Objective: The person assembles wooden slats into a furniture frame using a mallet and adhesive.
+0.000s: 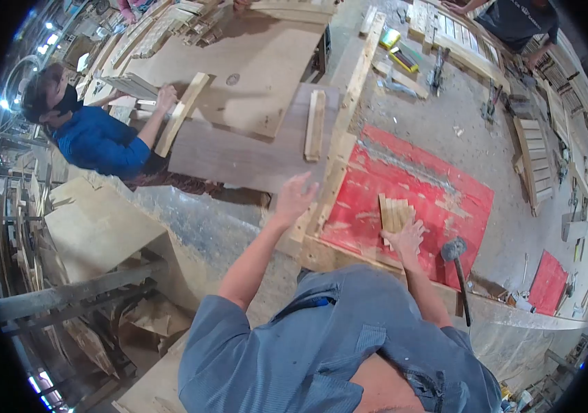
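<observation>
My left hand point(297, 198) is raised with its fingers apart and nothing in them, above the corner where a dark brown board meets the wooden rail. My right hand point(406, 238) grips the near end of a small bundle of wooden slats point(396, 213); the thumb is on one side and the fingers are on the other. The slats lie side by side on a red sheet point(363, 186) smeared with dried residue. A mallet point(454, 249) with a grey head and dark handle rests near the red sheet's front edge, right of my right hand.
A wooden strip point(315, 124) lies on the brown board point(239, 157). On the left, a person in blue point(105, 141) handles wood pieces. Far right stands another person in dark clothes point(520, 24). Clamps point(437, 72), a slatted panel point(533, 162) and a second red sheet point(547, 283) lie on the worktop.
</observation>
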`<state>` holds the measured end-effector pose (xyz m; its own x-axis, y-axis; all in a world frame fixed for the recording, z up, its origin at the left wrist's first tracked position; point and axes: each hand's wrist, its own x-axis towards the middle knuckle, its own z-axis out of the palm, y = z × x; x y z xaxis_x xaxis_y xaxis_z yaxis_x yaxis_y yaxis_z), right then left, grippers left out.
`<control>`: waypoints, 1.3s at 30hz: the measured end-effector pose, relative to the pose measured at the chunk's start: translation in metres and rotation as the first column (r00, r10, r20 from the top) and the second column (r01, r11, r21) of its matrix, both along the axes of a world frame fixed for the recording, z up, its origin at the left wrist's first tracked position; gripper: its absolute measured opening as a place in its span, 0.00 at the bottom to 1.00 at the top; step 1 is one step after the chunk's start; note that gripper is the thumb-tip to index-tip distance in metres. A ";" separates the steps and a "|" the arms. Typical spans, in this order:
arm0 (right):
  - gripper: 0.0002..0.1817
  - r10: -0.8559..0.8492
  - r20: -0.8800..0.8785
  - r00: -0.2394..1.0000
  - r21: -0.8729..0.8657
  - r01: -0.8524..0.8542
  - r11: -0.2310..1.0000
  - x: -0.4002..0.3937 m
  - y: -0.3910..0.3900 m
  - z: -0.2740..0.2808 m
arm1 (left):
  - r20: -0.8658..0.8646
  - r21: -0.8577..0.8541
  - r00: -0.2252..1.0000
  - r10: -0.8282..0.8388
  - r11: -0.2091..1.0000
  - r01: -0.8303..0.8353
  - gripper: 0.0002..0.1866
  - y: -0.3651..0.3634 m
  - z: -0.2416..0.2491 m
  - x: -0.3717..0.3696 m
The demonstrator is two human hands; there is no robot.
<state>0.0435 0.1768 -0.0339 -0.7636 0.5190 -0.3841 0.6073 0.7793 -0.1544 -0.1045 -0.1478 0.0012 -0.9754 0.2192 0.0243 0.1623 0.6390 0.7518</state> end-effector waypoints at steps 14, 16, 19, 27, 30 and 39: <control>0.70 -0.102 0.087 0.991 -0.006 0.103 0.995 -0.034 -0.017 -0.007 | -0.066 0.122 0.984 0.168 0.980 -0.159 0.18 -0.063 -0.006 -0.107; 0.68 -0.078 0.131 0.988 -0.011 0.080 0.997 -0.034 -0.022 -0.006 | -0.002 0.219 0.957 0.290 0.934 -0.283 0.18 -0.068 -0.013 -0.151; 0.63 -0.069 0.088 0.994 -0.001 0.069 0.998 -0.036 -0.029 -0.004 | -0.059 0.251 0.923 0.381 0.900 -0.356 0.22 -0.083 -0.023 -0.237; 0.44 -0.026 -0.149 0.989 -0.062 0.017 0.998 -0.030 -0.055 -0.021 | -0.321 -0.053 0.886 0.334 0.928 -0.368 0.43 -0.090 -0.024 -0.331; 0.37 0.001 -0.160 0.987 -0.077 -0.013 0.997 -0.023 -0.051 -0.042 | -0.430 -0.488 0.903 0.026 0.834 -0.256 0.49 -0.099 -0.034 -0.359; 0.16 0.113 -0.116 0.987 -0.106 -0.125 0.986 -0.032 -0.032 -0.044 | -0.433 -0.473 0.891 -0.137 0.876 -0.096 0.38 -0.079 -0.049 -0.424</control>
